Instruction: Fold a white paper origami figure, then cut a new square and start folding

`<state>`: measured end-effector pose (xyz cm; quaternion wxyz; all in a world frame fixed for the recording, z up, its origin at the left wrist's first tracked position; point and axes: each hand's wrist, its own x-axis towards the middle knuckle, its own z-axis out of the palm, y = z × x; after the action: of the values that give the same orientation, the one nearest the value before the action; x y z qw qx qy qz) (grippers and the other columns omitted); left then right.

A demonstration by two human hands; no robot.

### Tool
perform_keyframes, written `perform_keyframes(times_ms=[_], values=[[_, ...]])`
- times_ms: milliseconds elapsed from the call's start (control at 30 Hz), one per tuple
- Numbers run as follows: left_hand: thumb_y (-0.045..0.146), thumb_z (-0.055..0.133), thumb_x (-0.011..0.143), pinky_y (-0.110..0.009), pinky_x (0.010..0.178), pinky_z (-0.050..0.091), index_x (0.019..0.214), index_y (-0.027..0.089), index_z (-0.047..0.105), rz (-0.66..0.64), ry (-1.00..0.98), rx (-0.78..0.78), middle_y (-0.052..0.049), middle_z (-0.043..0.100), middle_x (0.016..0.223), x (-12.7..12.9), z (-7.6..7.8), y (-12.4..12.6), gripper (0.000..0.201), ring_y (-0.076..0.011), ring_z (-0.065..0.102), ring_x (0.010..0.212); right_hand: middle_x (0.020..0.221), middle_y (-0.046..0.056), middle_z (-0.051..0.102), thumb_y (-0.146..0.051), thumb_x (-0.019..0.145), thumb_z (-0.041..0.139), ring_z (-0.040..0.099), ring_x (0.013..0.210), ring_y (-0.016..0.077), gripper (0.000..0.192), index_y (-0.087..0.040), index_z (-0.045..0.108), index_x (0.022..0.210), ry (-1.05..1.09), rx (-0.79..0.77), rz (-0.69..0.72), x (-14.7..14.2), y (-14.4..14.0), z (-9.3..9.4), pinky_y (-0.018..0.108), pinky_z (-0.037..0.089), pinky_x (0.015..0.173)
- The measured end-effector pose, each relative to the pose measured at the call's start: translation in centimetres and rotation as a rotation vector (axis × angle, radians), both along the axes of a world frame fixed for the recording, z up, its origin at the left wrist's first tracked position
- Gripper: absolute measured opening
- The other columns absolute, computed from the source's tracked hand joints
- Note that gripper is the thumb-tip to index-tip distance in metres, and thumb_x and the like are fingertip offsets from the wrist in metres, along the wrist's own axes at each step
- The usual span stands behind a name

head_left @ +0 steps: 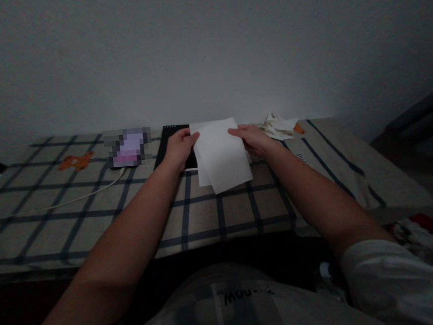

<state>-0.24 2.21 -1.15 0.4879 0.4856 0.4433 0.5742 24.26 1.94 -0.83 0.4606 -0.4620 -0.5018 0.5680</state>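
Note:
Two or so overlapping sheets of white paper (223, 157) are held up over the table, fanned slightly apart at their lower edges. My left hand (180, 148) pinches their upper left edge, thumb on top. On the upper right edge, my right hand (251, 138) grips them the same way. Behind and to the left of the sheets lies a flat black notebook or folder (169, 141), partly covered by the paper and my left hand. Crumpled or torn paper pieces (279, 126) lie just right of my right hand.
A checked cloth (221, 217) covers the table against the wall. At the left, a phone (129, 149) with a lit, blurred screen has a white cable (90, 194) plugged in. An orange bear print (75, 161) shows on the cloth. A bottle (327, 274) stands below the front edge.

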Motion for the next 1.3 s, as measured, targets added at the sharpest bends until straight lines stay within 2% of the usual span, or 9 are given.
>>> perform_keyframes(times_ms=[100,233,400,567,767,900,1100,1300], values=[[0.02,0.076,0.085,-0.022,0.064,0.052,0.083,0.017,0.07,0.0,0.005,-0.006,0.001,0.07,0.077,0.1,0.0,-0.1,0.008,-0.0118,0.063,0.068,0.09,0.005,0.079,-0.036,0.086,0.086,0.064,0.072,0.0161,0.02,-0.019,0.078,0.093,-0.042,0.051,-0.003,0.0,0.0,0.0,0.031,0.052,0.07],[0.023,0.077,0.087,-0.022,0.062,0.05,0.077,0.018,0.068,0.022,0.021,0.0,0.001,0.066,0.075,0.2,0.0,-0.1,0.015,-0.0114,0.059,0.066,0.095,0.006,0.081,-0.036,0.082,0.088,0.067,0.079,0.017,0.024,-0.018,0.078,0.094,-0.112,0.131,-0.035,0.0,-0.1,0.1,0.033,0.054,0.079],[0.027,0.077,0.087,-0.022,0.061,0.05,0.077,0.017,0.07,0.037,0.059,0.018,0.0,0.065,0.075,0.1,0.1,-0.2,0.017,-0.0114,0.058,0.067,0.099,0.007,0.081,-0.042,0.081,0.088,0.069,0.086,0.0197,0.029,-0.018,0.077,0.095,-0.175,0.166,-0.067,-0.2,-0.3,0.3,0.036,0.056,0.084],[0.034,0.079,0.086,-0.024,0.062,0.049,0.077,0.018,0.07,0.056,0.106,0.061,-0.001,0.066,0.075,-0.1,0.1,-0.3,0.021,-0.013,0.057,0.067,0.088,0.004,0.075,-0.05,0.086,0.084,0.062,0.079,0.0184,0.03,-0.021,0.074,0.088,-0.195,0.181,-0.088,-0.3,-0.5,0.2,0.036,0.053,0.079],[0.049,0.081,0.083,-0.026,0.062,0.045,0.074,0.02,0.069,0.071,0.173,0.118,-0.001,0.064,0.072,-0.3,-0.1,-0.3,0.033,-0.0144,0.054,0.066,0.074,0.0,0.06,-0.068,0.086,0.079,0.053,0.074,0.0176,0.048,-0.025,0.062,0.078,-0.196,0.179,-0.131,-0.5,-0.5,0.2,0.034,0.048,0.072],[0.051,0.08,0.085,-0.026,0.06,0.042,0.07,0.02,0.067,0.079,0.201,0.139,0.0,0.061,0.067,-0.2,0.0,-0.4,0.036,-0.014,0.051,0.064,0.073,-0.002,0.055,-0.063,0.084,0.083,0.05,0.073,0.0164,0.047,-0.024,0.058,0.075,-0.191,0.205,-0.137,-0.5,-0.8,0.6,0.033,0.043,0.073],[0.046,0.075,0.092,-0.026,0.057,0.041,0.068,0.02,0.067,0.087,0.217,0.143,0.0,0.059,0.064,0.0,0.1,-0.5,0.036,-0.014,0.05,0.06,0.072,-0.002,0.056,-0.051,0.082,0.085,0.048,0.071,0.015,0.041,-0.023,0.057,0.072,-0.163,0.195,-0.153,-0.8,-1.1,1.0,0.032,0.041,0.07],[0.043,0.07,0.096,-0.026,0.055,0.038,0.065,0.021,0.066,0.093,0.27,0.195,0.0,0.058,0.059,-0.2,-0.2,-0.4,0.038,-0.014,0.051,0.058,0.074,-0.001,0.057,-0.055,0.081,0.084,0.047,0.072,0.0151,0.043,-0.024,0.056,0.072,-0.189,0.211,-0.147,-0.7,-1.0,1.0,0.031,0.041,0.068]])
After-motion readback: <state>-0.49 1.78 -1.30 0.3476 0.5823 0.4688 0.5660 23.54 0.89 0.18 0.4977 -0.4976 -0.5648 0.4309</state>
